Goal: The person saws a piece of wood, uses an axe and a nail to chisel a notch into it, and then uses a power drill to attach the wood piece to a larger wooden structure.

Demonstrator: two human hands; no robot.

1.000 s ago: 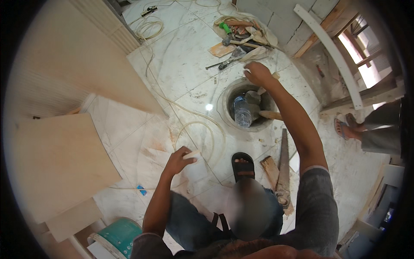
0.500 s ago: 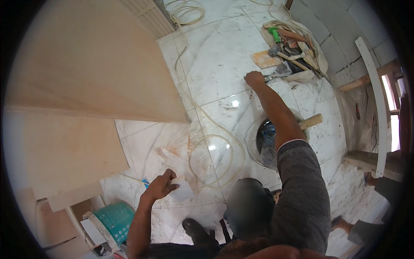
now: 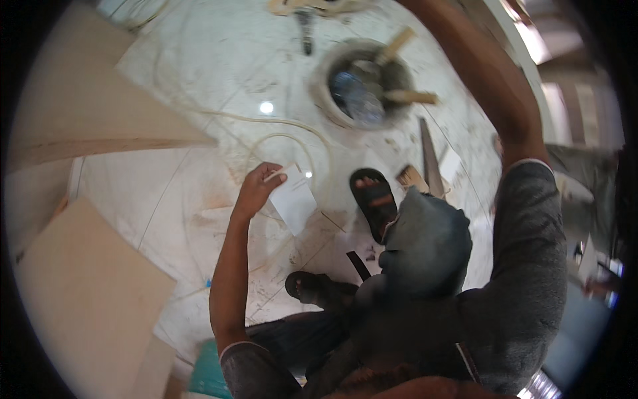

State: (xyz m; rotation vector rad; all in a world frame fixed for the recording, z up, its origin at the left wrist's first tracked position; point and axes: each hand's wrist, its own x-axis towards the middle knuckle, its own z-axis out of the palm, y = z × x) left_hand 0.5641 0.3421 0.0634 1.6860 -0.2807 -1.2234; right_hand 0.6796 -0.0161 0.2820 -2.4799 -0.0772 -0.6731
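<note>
My left hand point(image 3: 258, 191) pinches a thin white rectangular piece point(image 3: 292, 201) by its upper left corner, thumb on top. Faint small print shows on its face. It is held above the white tiled floor point(image 3: 179, 193), left of my sandalled foot point(image 3: 373, 203). My right arm point(image 3: 475, 63) stretches up and forward past the top edge, so the right hand is out of sight. Near that edge a dark narrow tool point(image 3: 305, 32) lies on the floor, just below a partly visible beige cloth point(image 3: 325, 5).
A round bucket point(image 3: 320, 100) with clear plastic bottles and wooden handles stands ahead. Right of my foot lie a long dark tapered blade point(image 3: 430, 156) and a wooden piece point(image 3: 413, 178). A pale hose point(image 3: 292, 124) curls across the floor. Large wooden panels point(image 3: 86, 279) flank the left.
The view has swung forward and right. My right hand, earlier by the tool pile, has gone out beyond the top edge. The left hand still holds the white piece, now showing its face more.
</note>
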